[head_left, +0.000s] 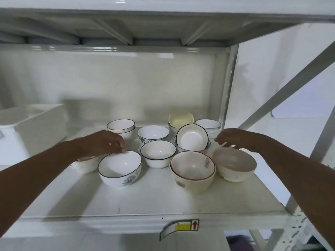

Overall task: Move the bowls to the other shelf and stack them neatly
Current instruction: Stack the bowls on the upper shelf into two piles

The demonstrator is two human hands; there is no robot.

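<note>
Bowls sit grouped on the white shelf (145,201), none in a neat stack; at front left a black-rimmed bowl with a blue flower (120,168) tilts toward the camera, its far rim touched by the left hand (107,142), whose fingers are curled together at the rim, though whether they pinch it cannot be told; a plain white bowl (85,164) lies partly hidden under that forearm; at front right a cream bowl with a reddish rim (193,171) holds a second bowl nested inside; just beside it a speckled cream bowl (235,165) tilts leftward; the right hand (233,139) hovers over its far rim, fingers loosely curled and apart, holding nothing; mid-shelf stands a black-rimmed white bowl (158,153), behind it a leaf-patterned bowl (153,134); a black-rimmed bowl (192,137) leans on edge in another; at the back are a nested pair (121,126), a yellow bowl (181,119) and a scalloped white stack (208,125); a white bin (36,122) stands far left; a label with a red arrow (181,227) marks the shelf's front edge.
</note>
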